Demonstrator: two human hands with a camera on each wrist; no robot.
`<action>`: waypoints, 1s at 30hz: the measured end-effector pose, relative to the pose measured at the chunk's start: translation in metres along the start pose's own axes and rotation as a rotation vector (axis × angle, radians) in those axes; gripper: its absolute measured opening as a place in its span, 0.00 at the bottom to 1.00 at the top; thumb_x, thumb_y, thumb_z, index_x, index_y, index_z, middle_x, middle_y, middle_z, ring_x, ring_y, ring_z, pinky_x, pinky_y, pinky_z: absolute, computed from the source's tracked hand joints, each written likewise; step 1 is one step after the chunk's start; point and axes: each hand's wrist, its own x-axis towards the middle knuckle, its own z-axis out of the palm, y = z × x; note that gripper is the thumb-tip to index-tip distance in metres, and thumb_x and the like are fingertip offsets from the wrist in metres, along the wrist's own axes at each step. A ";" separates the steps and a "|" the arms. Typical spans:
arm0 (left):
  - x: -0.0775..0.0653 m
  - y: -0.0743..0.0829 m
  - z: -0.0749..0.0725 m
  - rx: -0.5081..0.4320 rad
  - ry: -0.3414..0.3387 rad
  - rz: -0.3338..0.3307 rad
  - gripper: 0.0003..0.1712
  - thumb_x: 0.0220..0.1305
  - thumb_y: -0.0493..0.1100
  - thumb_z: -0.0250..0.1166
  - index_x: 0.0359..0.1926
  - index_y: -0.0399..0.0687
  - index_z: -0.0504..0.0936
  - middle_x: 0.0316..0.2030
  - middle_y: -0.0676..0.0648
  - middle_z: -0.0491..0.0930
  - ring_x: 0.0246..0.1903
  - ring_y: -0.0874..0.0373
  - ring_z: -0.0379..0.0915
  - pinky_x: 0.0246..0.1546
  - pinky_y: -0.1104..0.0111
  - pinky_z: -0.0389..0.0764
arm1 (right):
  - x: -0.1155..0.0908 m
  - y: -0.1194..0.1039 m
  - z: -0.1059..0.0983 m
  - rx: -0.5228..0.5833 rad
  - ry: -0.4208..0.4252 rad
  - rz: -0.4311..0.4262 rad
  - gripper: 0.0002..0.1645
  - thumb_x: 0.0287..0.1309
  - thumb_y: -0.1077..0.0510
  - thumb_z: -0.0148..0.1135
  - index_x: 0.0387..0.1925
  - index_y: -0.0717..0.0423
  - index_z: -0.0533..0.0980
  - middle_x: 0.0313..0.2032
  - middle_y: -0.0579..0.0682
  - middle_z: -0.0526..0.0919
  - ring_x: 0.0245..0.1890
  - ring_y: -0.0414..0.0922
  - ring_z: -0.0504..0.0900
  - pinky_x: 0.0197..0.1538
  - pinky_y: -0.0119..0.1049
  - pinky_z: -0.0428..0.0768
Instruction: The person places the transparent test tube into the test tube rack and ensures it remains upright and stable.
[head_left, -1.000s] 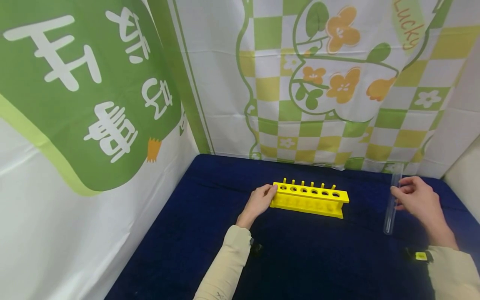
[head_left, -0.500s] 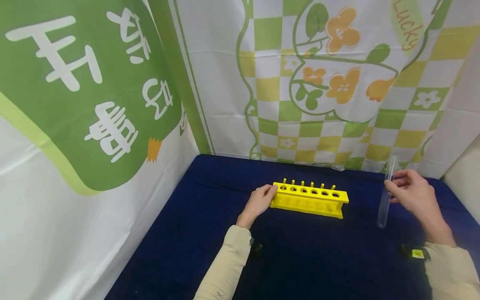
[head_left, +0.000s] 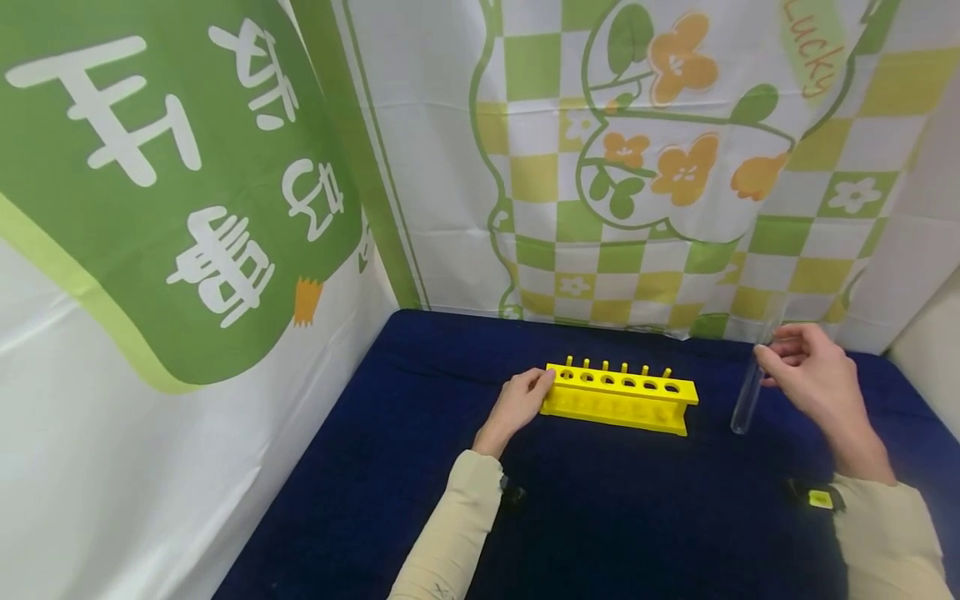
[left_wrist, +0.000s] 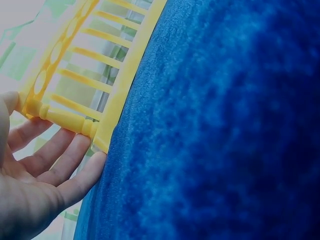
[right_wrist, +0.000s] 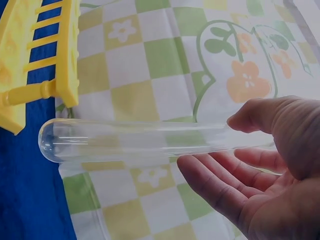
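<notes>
A yellow test tube rack (head_left: 615, 398) stands upright on the dark blue cloth, a row of round holes along its top and pegs behind them. My left hand (head_left: 519, 404) holds the rack's left end; in the left wrist view the thumb is at the top bar and the fingers (left_wrist: 75, 147) lie by the end post. To the right of the rack, my right hand (head_left: 813, 371) pinches a clear glass test tube (head_left: 746, 400) between thumb and fingers. The tube's rounded bottom points down, tilted slightly toward the rack. No tube shows in the holes.
Dark blue cloth (head_left: 637, 517) covers the table. A white curtain with green and yellow checks (head_left: 622, 283) hangs along the back edge, and a green-and-white cloth (head_left: 247, 350) hangs on the left.
My right hand has carried the test tube leftward and slightly up, closer to the rack's right end. The left hand and the rack have stayed in place.
</notes>
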 end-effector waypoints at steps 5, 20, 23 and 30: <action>-0.001 0.000 -0.001 -0.005 0.005 0.006 0.34 0.68 0.73 0.44 0.58 0.58 0.79 0.44 0.54 0.81 0.36 0.59 0.75 0.40 0.66 0.77 | 0.002 -0.009 0.003 0.032 0.028 -0.039 0.30 0.67 0.49 0.57 0.60 0.67 0.66 0.46 0.69 0.79 0.24 0.15 0.71 0.25 0.25 0.78; -0.002 0.000 -0.001 0.004 0.003 -0.008 0.33 0.69 0.73 0.45 0.56 0.59 0.79 0.42 0.55 0.82 0.35 0.60 0.75 0.39 0.67 0.77 | -0.002 -0.023 0.012 0.028 0.071 -0.082 0.30 0.66 0.49 0.59 0.59 0.66 0.67 0.45 0.69 0.81 0.24 0.12 0.69 0.27 0.18 0.73; -0.001 0.001 -0.001 -0.001 -0.001 -0.010 0.33 0.68 0.73 0.45 0.56 0.59 0.79 0.42 0.55 0.82 0.35 0.59 0.75 0.39 0.67 0.76 | 0.000 -0.028 0.012 0.027 0.077 -0.093 0.29 0.66 0.49 0.60 0.58 0.66 0.68 0.46 0.68 0.81 0.25 0.11 0.69 0.28 0.17 0.73; -0.002 0.001 0.000 -0.004 0.008 -0.005 0.34 0.68 0.74 0.44 0.56 0.59 0.79 0.42 0.55 0.82 0.35 0.59 0.75 0.39 0.67 0.77 | 0.000 -0.032 0.016 0.035 0.096 -0.115 0.28 0.65 0.50 0.61 0.57 0.65 0.69 0.44 0.66 0.82 0.25 0.12 0.69 0.28 0.16 0.72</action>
